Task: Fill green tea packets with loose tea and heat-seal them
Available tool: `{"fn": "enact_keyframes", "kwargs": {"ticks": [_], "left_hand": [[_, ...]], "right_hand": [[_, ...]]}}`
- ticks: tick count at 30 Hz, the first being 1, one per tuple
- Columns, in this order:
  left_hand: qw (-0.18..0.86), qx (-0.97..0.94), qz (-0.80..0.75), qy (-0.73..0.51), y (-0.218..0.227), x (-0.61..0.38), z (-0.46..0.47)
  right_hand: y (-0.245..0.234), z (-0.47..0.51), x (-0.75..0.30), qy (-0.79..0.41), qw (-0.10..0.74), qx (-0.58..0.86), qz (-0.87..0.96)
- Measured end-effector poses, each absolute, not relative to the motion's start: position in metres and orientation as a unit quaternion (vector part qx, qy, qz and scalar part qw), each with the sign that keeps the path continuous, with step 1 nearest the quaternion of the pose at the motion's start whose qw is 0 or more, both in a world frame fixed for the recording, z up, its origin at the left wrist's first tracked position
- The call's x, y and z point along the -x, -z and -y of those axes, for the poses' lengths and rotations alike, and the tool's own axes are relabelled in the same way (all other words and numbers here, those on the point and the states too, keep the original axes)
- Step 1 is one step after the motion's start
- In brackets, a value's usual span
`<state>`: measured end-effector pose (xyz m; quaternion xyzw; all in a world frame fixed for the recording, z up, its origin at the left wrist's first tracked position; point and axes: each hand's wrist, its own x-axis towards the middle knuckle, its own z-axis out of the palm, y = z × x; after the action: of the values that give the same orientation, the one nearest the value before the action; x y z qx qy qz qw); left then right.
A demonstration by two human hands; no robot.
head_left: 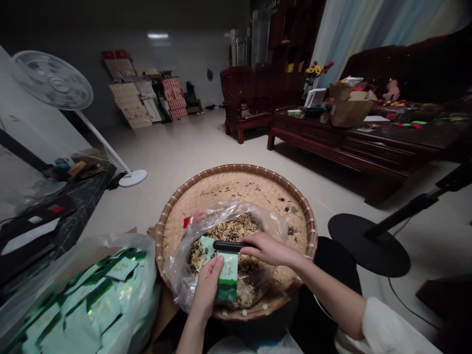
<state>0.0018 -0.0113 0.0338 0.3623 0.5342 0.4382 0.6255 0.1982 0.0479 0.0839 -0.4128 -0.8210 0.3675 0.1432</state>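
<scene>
Pale floor is stretching beneath a round woven bamboo tray, where a clear plastic bag of dried leaf fragments is resting. Over it, the left hand is pinching a green foil packet upright, long axis vertical, while the right hand is gripping a slim black bar crosswise against its top end.

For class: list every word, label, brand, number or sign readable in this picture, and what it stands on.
None can be read: the print on the green sachet in the left hand, on the packets in the plastic bag, and on the red cartons is too small or blurred.
</scene>
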Motion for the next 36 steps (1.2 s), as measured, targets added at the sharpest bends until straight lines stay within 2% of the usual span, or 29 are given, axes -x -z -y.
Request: {"fn": "enact_keyframes", "kwargs": {"ticks": [4, 9, 12, 22, 30, 32, 36], "left_hand": [[0.595, -0.390, -0.537, -0.454, -0.035, 0.000, 0.010], [0.571, -0.413, -0.547, -0.451, -0.034, 0.003, 0.010], [0.562, -0.408, -0.551, -0.462, -0.033, 0.007, 0.010], [0.564, -0.431, -0.546, -0.445, -0.029, 0.010, 0.008], [0.548, -0.428, -0.557, -0.453, -0.028, 0.013, 0.008], [0.550, -0.428, -0.555, -0.455, -0.028, 0.013, 0.008], [0.564, -0.433, -0.544, -0.445, -0.030, 0.010, 0.008]], "right_hand": [[-0.083, -0.048, -0.199, -0.402, 0.138, 0.413, 0.805], [-0.077, -0.051, -0.204, -0.577, 0.117, 0.397, 0.704], [-0.070, -0.055, -0.211, -0.620, 0.120, 0.398, 0.665], [-0.084, -0.050, -0.198, -0.435, 0.143, 0.387, 0.800], [-0.073, -0.053, -0.208, -0.598, 0.124, 0.400, 0.684], [-0.073, -0.053, -0.209, -0.583, 0.125, 0.404, 0.694], [-0.079, -0.049, -0.203, -0.470, 0.144, 0.400, 0.773]]}}
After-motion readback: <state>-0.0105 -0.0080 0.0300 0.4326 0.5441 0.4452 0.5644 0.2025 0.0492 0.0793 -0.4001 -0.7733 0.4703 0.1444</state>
